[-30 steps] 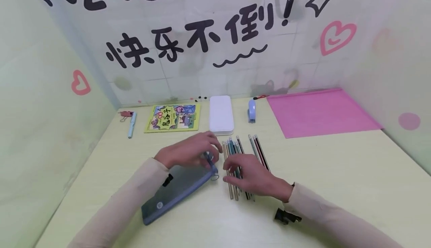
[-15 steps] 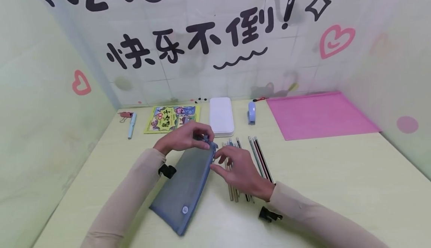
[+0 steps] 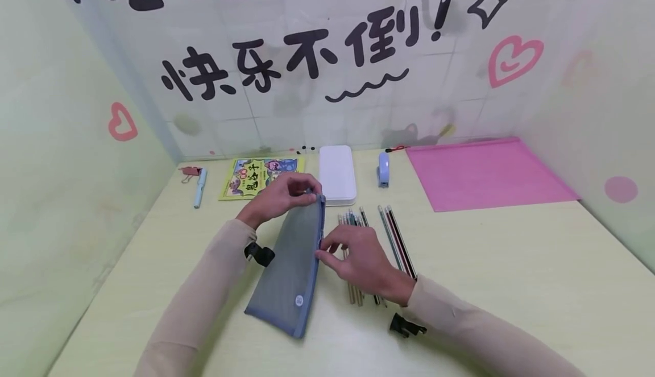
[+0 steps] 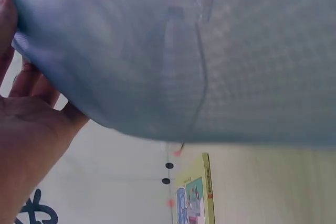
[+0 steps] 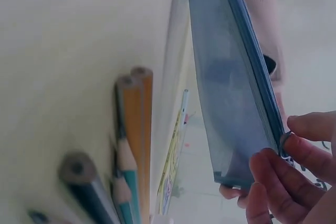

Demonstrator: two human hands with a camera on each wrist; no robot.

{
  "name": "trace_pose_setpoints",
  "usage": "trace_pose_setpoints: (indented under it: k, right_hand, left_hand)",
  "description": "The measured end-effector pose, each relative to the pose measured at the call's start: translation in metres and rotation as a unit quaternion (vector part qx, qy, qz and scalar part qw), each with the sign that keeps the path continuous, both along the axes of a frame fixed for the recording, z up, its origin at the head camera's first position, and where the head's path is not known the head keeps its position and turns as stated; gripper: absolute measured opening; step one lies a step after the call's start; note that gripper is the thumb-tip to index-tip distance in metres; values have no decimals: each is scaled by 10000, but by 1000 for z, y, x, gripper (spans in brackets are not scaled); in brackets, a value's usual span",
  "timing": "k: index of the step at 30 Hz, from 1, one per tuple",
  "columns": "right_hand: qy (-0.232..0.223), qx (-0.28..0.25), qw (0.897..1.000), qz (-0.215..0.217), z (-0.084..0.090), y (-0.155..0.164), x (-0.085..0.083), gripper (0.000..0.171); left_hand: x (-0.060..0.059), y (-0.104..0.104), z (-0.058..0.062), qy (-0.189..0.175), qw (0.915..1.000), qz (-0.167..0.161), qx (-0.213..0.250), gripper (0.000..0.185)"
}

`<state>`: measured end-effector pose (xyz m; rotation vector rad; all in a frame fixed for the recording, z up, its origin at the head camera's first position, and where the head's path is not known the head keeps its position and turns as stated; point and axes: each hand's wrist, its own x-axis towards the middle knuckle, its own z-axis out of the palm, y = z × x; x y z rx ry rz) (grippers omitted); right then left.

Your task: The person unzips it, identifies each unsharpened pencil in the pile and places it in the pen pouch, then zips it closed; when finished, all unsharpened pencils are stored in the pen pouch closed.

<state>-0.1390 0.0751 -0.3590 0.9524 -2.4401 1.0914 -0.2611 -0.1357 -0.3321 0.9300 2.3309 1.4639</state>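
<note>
- A grey-blue mesh pouch (image 3: 286, 274) is held slantwise above the front middle of the table (image 3: 486, 263), between the two hands; whether its lower end touches the tabletop cannot be told.
- A small round white label (image 3: 299, 301) is borne near its lower corner, beside the zipped edge.
- The pouch's far top corner is pinched by the left hand (image 3: 280, 198), with the thumb on the near face.
- A small zipper pull (image 5: 286, 142) on the pouch's right edge is pinched by the right hand (image 3: 360, 256), between thumb and fingertips.
- A loose bundle of pencils (image 3: 352, 294) is partly covered from above by the right hand; just to its right, three more pencils (image 3: 398, 239) are laid side by side.
- Beyond the pouch, a white case (image 3: 336, 172) is seen near the back edge, flanked by a yellow picture book (image 3: 251, 181) on the left and a pale blue stapler (image 3: 383, 169) on the right.
- At the back left, a light blue pen (image 3: 200, 189) is placed beside a reddish binder clip (image 3: 191, 171).
- At the back right, a pink sheet (image 3: 491, 178) is spread flat.
</note>
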Motion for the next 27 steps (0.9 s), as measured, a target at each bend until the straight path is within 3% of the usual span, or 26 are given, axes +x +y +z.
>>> trace_pose_setpoints:
  k: [9,16,20,24,27]
  right_hand:
    - [-162,546,9970,516,-3,2,19,4]
    - [-387,914,9904,962,-2,1,36,5]
    - [-227,1206,9842,1278,-1,0,47,8]
    - [-447,1528,9746,1576,4,0,53,18]
    - [-635,1463,9730,1668,6,0,51,20]
  left_hand:
    - [-22,-12,-4,-251,9961,781,320,15]
    - [-31,-23,-9,-559,9880,1269,674,10]
    - [-34,-26,-10,-585,9855,1356,831,12]
    - [-34,-27,-11,-649,9835,1364,993,15]
    - [-33,-29,-11,-817,9823,1243,1140,14]
